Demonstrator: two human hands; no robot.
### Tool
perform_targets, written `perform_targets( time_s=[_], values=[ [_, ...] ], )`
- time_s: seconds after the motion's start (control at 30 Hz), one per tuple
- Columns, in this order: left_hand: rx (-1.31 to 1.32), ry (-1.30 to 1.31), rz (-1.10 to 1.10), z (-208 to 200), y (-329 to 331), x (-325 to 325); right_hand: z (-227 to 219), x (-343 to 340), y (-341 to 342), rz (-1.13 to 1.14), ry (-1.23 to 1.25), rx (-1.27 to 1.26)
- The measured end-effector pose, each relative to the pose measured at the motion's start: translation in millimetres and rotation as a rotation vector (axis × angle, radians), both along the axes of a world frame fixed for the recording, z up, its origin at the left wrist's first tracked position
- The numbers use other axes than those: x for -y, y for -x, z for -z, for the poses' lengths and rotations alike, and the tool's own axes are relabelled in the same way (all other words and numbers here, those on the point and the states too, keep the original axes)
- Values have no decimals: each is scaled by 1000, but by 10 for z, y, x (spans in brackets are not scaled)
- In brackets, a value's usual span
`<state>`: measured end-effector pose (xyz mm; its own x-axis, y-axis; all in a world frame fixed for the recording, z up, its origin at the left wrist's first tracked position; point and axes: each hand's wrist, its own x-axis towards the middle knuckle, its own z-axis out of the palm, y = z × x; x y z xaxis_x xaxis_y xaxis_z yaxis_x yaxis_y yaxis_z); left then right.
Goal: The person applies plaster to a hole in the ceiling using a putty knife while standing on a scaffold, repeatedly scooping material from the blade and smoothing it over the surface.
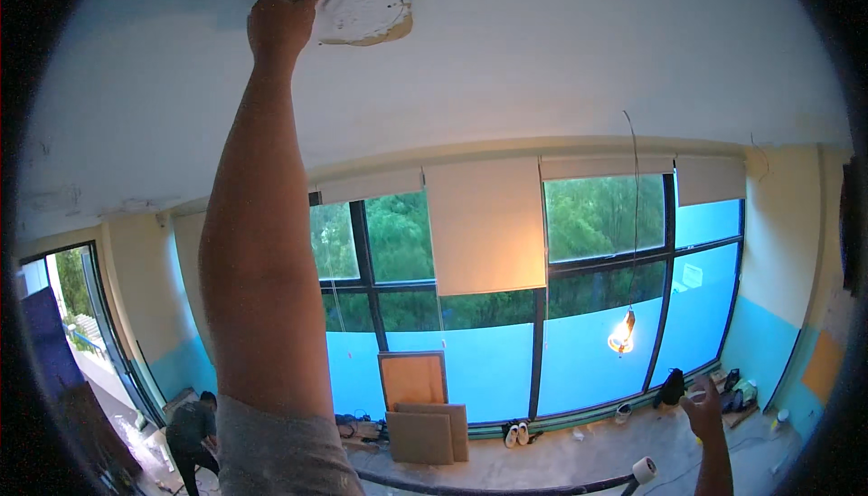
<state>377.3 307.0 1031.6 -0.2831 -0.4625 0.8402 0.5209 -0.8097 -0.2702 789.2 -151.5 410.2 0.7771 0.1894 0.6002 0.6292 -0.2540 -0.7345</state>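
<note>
My left hand (282,21) is raised high to the ceiling (542,53), its bare arm coming out of a grey sleeve. The fingers are closed at the left edge of a round patch of wet white filler (362,6). Something white shows between the thumb and fingers, but its kind is hidden. Around the patch runs a curved groove, with a tan strip along its lower right edge. Far below, at the lower right, my right hand (702,408) is held up with curved fingers apart. No object can be made out in it.
A dark metal rail (506,489) with a white end cap (644,470) crosses below me. A lit bulb (622,338) hangs on a wire. Another person (192,437) bends down at lower left. Boards (420,437) and shoes (515,434) lie along the window wall.
</note>
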Motion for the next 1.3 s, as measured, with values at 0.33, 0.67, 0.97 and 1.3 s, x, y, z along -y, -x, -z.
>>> perform_targets(
  time_s=[0.33, 0.67, 0.97, 1.3],
  values=[
    [-47, 273, 146, 85, -70, 247, -163, -106, 57, -118, -112, -10],
    [139, -56, -553, 60, 9, 303, -157, -243, -8, -26, -8, 151],
    [-76, 352, 70, 78, -10, 402, -129, -266, 13, -69, -110, 110],
    [9, 262, 7, 76, -59, 343, -180, -337, 98, -164, -244, -6]
  ],
)
